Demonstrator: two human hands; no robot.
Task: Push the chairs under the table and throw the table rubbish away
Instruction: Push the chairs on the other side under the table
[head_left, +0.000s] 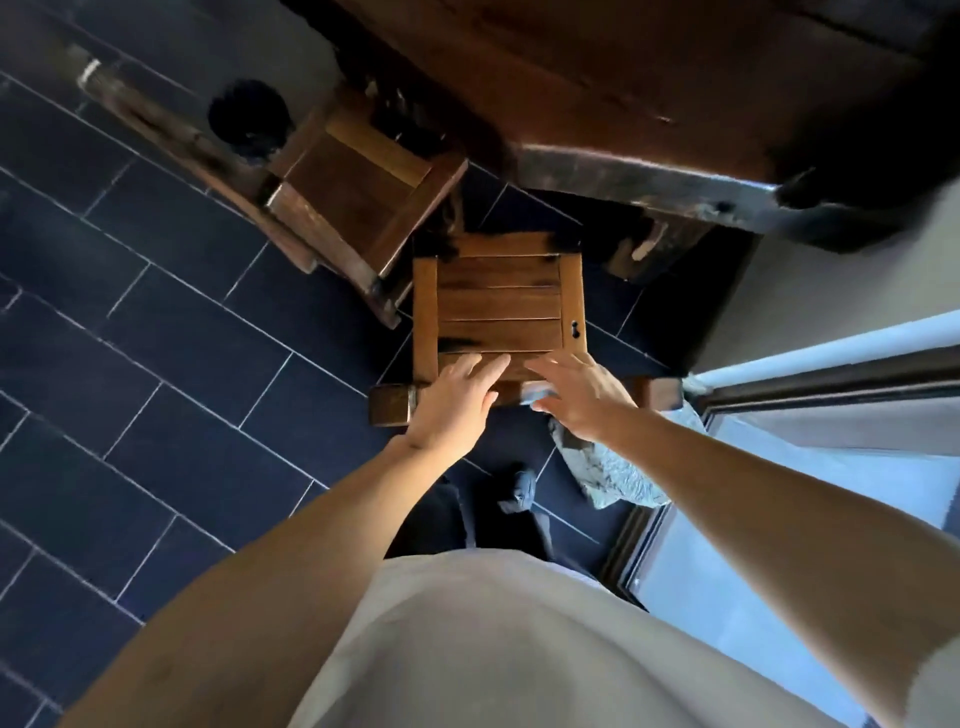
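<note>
Chair-pushing is underway: left hand (453, 402) and right hand (582, 397), fingers relaxed, apparently rest on the chair (498, 306); shove toward twelve o'clock, under the table (649, 98).

free: open dark tile floor (156, 364) left of slatted chair (498, 306) | gap: bare floor between that chair's front and table (649, 104) edge | blocked left-front: second chair (358, 202) angled, corner just beside slatted chair | blocked right: wall, window frame (810, 384), crumpled bag (613, 467) on floor near chair back
</note>
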